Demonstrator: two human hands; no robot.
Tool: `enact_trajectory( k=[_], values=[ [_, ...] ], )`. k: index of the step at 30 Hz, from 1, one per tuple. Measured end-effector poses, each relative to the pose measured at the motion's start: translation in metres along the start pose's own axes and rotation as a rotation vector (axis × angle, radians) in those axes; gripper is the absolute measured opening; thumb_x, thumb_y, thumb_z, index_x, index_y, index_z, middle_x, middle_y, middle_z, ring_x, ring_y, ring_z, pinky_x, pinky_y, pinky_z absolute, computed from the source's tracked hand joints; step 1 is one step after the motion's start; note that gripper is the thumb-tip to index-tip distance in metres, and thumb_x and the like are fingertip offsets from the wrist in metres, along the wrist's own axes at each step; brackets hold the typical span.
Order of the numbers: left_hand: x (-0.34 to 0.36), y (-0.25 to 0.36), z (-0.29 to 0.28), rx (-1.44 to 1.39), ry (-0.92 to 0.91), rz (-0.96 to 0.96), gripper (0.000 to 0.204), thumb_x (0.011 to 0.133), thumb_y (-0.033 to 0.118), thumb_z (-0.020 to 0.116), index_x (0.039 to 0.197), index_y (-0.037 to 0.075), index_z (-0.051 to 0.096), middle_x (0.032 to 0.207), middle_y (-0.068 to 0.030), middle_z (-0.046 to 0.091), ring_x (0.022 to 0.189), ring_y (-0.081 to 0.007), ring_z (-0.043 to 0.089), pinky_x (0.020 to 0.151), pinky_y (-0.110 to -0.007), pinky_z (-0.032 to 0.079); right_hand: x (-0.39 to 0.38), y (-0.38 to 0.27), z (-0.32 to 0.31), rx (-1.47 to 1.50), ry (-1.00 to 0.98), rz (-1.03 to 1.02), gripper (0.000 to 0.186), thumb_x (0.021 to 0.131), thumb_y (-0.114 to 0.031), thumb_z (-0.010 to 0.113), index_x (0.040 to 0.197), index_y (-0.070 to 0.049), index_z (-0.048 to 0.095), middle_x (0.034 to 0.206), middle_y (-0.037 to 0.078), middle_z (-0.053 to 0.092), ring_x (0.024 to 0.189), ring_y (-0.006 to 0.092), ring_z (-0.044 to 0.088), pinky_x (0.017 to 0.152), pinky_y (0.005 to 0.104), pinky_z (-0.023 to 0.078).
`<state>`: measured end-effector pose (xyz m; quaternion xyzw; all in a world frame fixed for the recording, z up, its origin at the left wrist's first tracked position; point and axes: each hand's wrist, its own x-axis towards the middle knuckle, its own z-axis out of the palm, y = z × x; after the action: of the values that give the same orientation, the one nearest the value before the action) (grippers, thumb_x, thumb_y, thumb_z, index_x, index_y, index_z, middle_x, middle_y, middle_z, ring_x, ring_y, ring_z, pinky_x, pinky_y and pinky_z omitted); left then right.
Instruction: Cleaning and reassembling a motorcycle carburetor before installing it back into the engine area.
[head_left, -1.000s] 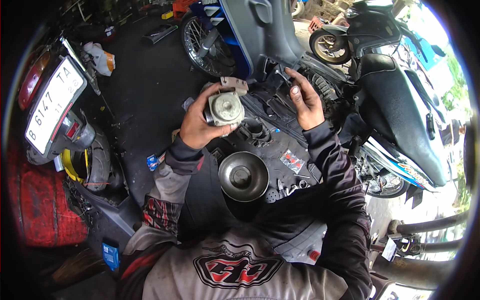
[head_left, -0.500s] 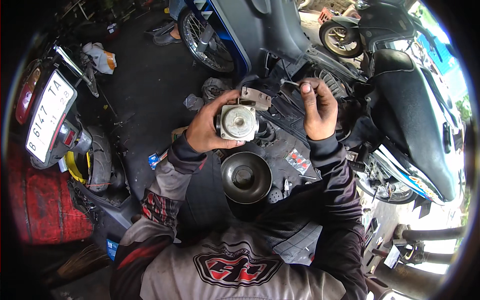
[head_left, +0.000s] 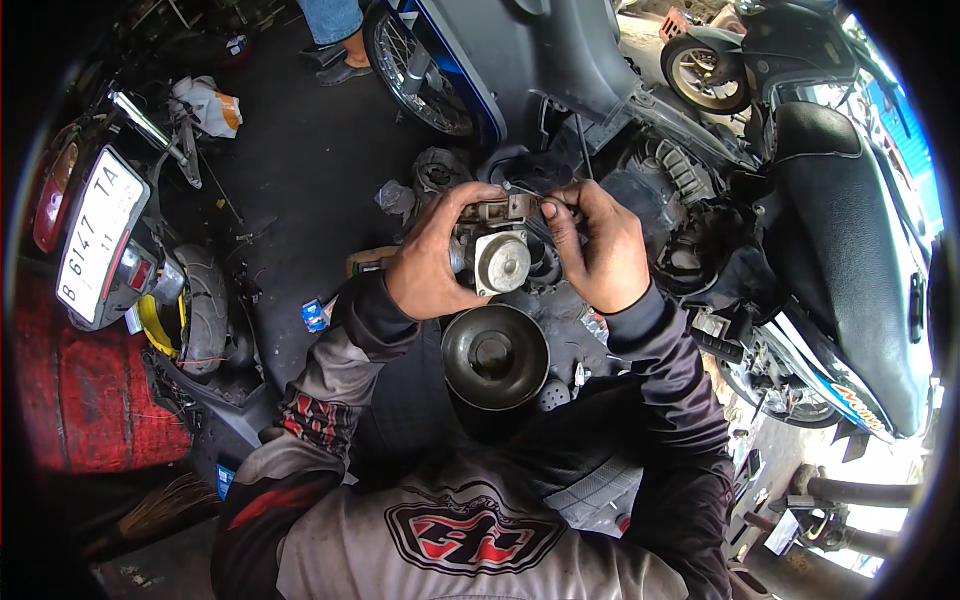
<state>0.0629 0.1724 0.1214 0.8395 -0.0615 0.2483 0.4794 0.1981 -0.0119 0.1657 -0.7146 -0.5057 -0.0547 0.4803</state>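
Note:
My left hand [head_left: 428, 255] is wrapped round a carburetor-like metal part [head_left: 503, 263] with a squarish cap and a round raised centre. Its bracketed end points away from me. Close beside that end, the thumb and fingers of my right hand [head_left: 607, 245] pinch a thin, small rod with a pale tip [head_left: 509, 187]. The tip reaches over the bracket; I cannot tell whether it touches. Below both hands stands a dark round metal bowl [head_left: 461, 382] with a little dark liquid at its centre.
Ahead is a partly stripped motorcycle [head_left: 545, 60], its engine area exposed. Another motorcycle with a black seat [head_left: 838, 250] stands right. On the left are a motorcycle's rear end [head_left: 125, 270] and a red drum [head_left: 90, 400]. A person's foot [head_left: 343, 73] shows at the far left.
My right hand has moved left and nearer, bringing the small rod to the bracketed end of the carburetor-like part. My left hand has tilted that part and shifted slightly right.

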Motion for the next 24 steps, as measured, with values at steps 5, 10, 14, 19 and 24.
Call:
enact_trajectory(
  k=[5, 10, 14, 19, 24],
  values=[
    [-0.005, -0.002, 0.007, 0.018, 0.072, 0.022, 0.107, 0.053, 0.020, 0.095, 0.144, 0.004, 0.040, 0.134, -0.0164, 0.054, 0.127, -0.0340, 0.053, 0.108, -0.046, 0.041, 0.005, -0.002, 0.002, -0.028, -0.025, -0.061, 0.008, 0.092, -0.006, 0.068, 0.096, 0.000, 0.065, 0.085, 0.017, 0.067, 0.069, 0.0319, 0.067, 0.062, 0.0374, 0.053],
    [-0.004, 0.007, 0.007, 0.326, 0.154, 0.165, 0.106, 0.053, 0.019, 0.094, 0.143, 0.004, 0.040, 0.137, -0.0198, 0.049, 0.128, -0.0382, 0.051, 0.108, -0.048, 0.038, 0.006, -0.005, -0.001, 0.056, -0.001, -0.029, 0.009, 0.092, -0.005, 0.068, 0.097, 0.002, 0.066, 0.084, 0.015, 0.066, 0.068, 0.0278, 0.066, 0.062, 0.0336, 0.051],
    [-0.006, 0.006, 0.008, 0.336, 0.154, 0.211, 0.104, 0.054, 0.013, 0.091, 0.144, 0.005, 0.040, 0.137, -0.0192, 0.050, 0.128, -0.0380, 0.051, 0.107, -0.049, 0.038, 0.005, 0.000, 0.005, 0.069, 0.099, 0.040, 0.013, 0.100, -0.010, 0.061, 0.097, 0.003, 0.061, 0.080, 0.015, 0.065, 0.070, 0.0265, 0.065, 0.067, 0.0334, 0.050],
    [-0.007, 0.007, 0.013, 0.185, 0.162, 0.241, 0.102, 0.051, 0.010, 0.093, 0.140, 0.005, 0.043, 0.130, -0.0204, 0.049, 0.128, -0.0383, 0.051, 0.101, -0.047, 0.045, 0.009, 0.003, 0.018, 0.191, 0.062, 0.152, 0.020, 0.106, -0.016, 0.052, 0.098, 0.001, 0.058, 0.080, 0.013, 0.068, 0.066, 0.0177, 0.059, 0.064, 0.0320, 0.048],
    [-0.007, 0.005, 0.004, -0.298, 0.084, 0.192, 0.093, 0.055, 0.012, 0.094, 0.134, 0.002, 0.047, 0.133, -0.0184, 0.048, 0.132, -0.0309, 0.049, 0.110, -0.039, 0.040, 0.013, -0.004, 0.003, 0.291, 0.016, 0.270, 0.024, 0.108, -0.020, 0.048, 0.098, 0.000, 0.058, 0.075, 0.006, 0.066, 0.066, 0.0104, 0.056, 0.063, 0.0281, 0.046]
  ],
)
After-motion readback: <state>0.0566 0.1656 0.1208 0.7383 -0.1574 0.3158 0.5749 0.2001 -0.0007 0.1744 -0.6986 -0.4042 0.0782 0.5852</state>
